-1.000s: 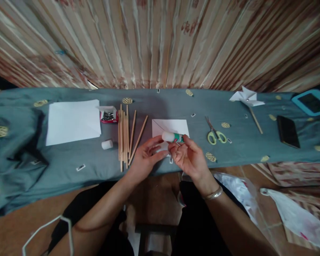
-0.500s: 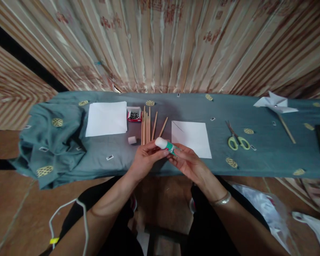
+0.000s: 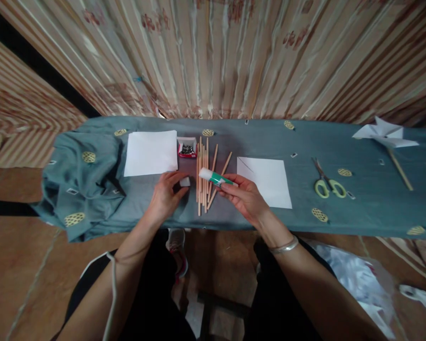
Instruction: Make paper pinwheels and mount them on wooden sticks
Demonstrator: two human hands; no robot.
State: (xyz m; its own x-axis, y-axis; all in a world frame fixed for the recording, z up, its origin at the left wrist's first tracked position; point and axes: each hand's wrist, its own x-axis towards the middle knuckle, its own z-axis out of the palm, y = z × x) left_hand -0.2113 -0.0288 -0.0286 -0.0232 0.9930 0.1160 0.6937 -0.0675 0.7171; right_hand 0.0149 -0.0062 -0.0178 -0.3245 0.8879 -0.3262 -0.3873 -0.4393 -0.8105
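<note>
My right hand (image 3: pixel 246 196) grips a green and white glue stick (image 3: pixel 217 179) between thumb and fingers, its white end pointing left above the wooden sticks (image 3: pixel 203 189). My left hand (image 3: pixel 166 196) is at a small white cap (image 3: pixel 184 182) on the cloth. Thumb and forefinger are apart on either side of the cap, which shows whole between them; whether they touch it I cannot tell. Just right of my right hand lies a square white paper (image 3: pixel 270 182) with a dark line at its upper left corner.
Left of the sticks are a stack of white paper (image 3: pixel 151 154) and a small red and white box (image 3: pixel 187 148) of metal pins. Green-handled scissors (image 3: pixel 328 184) and a paper pinwheel (image 3: pixel 386 135) on a stick lie to the right. The green cloth (image 3: pixel 92 189) is bunched at the left end.
My left hand has let go of the glue stick and moved left to the white cap. My right hand keeps the glue stick, now tilted flatter. The view has shifted slightly left.
</note>
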